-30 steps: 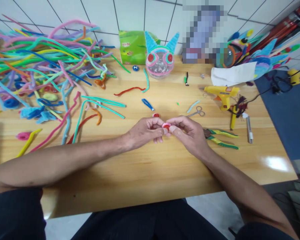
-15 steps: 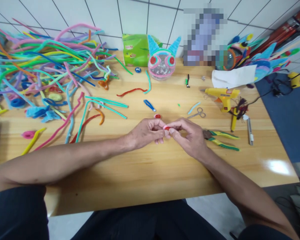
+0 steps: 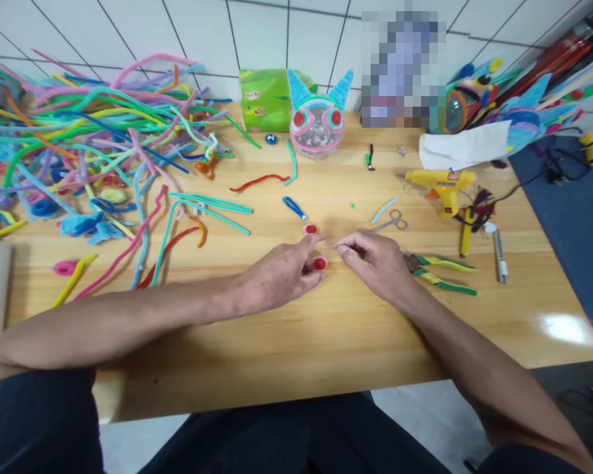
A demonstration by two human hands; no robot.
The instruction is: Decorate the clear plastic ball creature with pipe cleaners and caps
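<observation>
Two bare hands face each other over a wooden surface [image 3: 277, 368], fingertips well apart from the small thing that matters only on one side. A round red-centred disc with a pink fuzzy rim [image 3: 319, 263] lies between the parted thumb and forefinger of the left hand [image 3: 291, 273]. That hand is clearly the nearer one; its grip looks loosened, though whether a finger touches the disc cannot be told. The disc's red face points up, and being round, it has no clear long axis. The right hand [image 3: 370, 260] is to the disc's right, its thumb and forefinger drawn close; whether they pinch anything is too small to tell. A matching red-and-pink disc [image 3: 311, 229] sits just beyond the left forefinger, with a folded blue pipe cleaner [image 3: 294, 208] past it. Scissors [image 3: 399, 222] lie beyond the right hand, and green-and-yellow-handled pliers [image 3: 447, 263] just to its right.
</observation>
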